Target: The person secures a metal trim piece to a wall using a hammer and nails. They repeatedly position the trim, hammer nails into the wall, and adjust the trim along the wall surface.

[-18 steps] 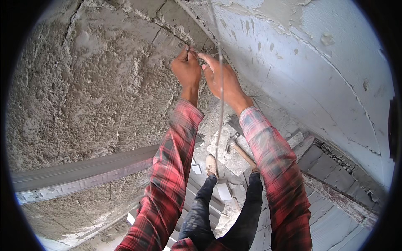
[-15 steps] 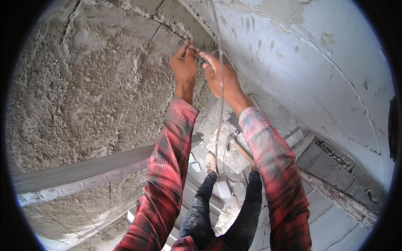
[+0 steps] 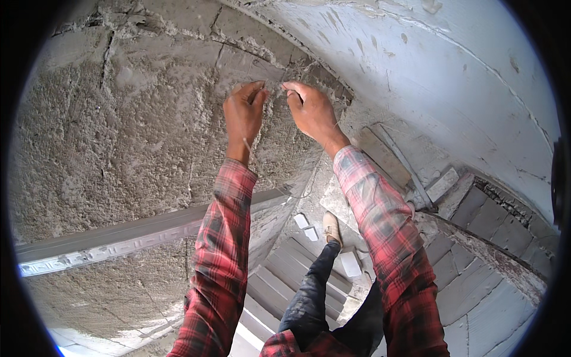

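Observation:
My left hand (image 3: 242, 114) and my right hand (image 3: 315, 113) are raised in front of the rough plastered wall (image 3: 143, 125), a small gap between them. Thumb and forefinger of each are pinched together on what looks like a thin string. A strand of the string (image 3: 247, 144) crosses by my left wrist, and a slack curve of it hangs below, between my forearms. The string is so fine that its full run cannot be followed.
A long grey metal profile (image 3: 119, 235) leans across the wall at the left. To the right stands a smooth pale wall (image 3: 428, 77). Below lie a rough beam (image 3: 482, 253), white pieces (image 3: 351, 264) and grey planks (image 3: 285, 279). My shoe (image 3: 331, 228) stands among them.
My hands have drawn apart and sit slightly lower; they were close together at the wall crack. The string that ran down in front of my right hand has swung away. The view has shifted.

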`<state>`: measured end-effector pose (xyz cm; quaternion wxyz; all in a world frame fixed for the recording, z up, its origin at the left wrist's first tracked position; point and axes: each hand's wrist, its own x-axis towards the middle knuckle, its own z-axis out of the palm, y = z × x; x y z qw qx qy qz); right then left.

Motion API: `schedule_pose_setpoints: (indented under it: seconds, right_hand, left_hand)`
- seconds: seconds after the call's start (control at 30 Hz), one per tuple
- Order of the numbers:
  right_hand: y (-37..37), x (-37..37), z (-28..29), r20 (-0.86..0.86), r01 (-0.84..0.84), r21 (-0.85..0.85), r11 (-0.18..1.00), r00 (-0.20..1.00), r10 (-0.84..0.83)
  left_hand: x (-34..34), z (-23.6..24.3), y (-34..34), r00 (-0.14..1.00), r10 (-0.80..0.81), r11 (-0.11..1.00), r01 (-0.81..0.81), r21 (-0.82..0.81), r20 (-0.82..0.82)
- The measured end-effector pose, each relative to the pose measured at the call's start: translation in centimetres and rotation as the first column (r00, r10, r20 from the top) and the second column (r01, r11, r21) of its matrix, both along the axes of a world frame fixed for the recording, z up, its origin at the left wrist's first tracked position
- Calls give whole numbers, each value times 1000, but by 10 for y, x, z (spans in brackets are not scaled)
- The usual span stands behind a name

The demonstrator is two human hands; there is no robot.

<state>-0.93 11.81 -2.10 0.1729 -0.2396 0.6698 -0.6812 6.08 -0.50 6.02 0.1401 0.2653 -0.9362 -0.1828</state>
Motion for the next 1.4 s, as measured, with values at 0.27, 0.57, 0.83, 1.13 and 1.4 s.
schedule_pose_setpoints:
  seconds: [0.27,0.57,0.83,1.13,1.4]
  right_hand:
    - [-7,24,9,147,8,2,1000,989,-8]
    - [9,41,23,-67,51,160,986,997,-41]
    - [26,4,46,-259,-73,406,911,947,192]
    - [25,-23,46,-479,-70,354,933,843,245]
    - [25,-12,49,-488,-56,383,922,835,253]
  left_hand:
    - [-6,-2,6,998,-58,996,58,71,0]
    - [3,6,-5,916,-400,877,397,-271,47]
    - [-2,8,-4,914,-392,851,404,-336,107]
    - [-4,5,6,943,-309,858,332,-392,123]
    - [5,-2,1,925,-371,793,363,-489,84]
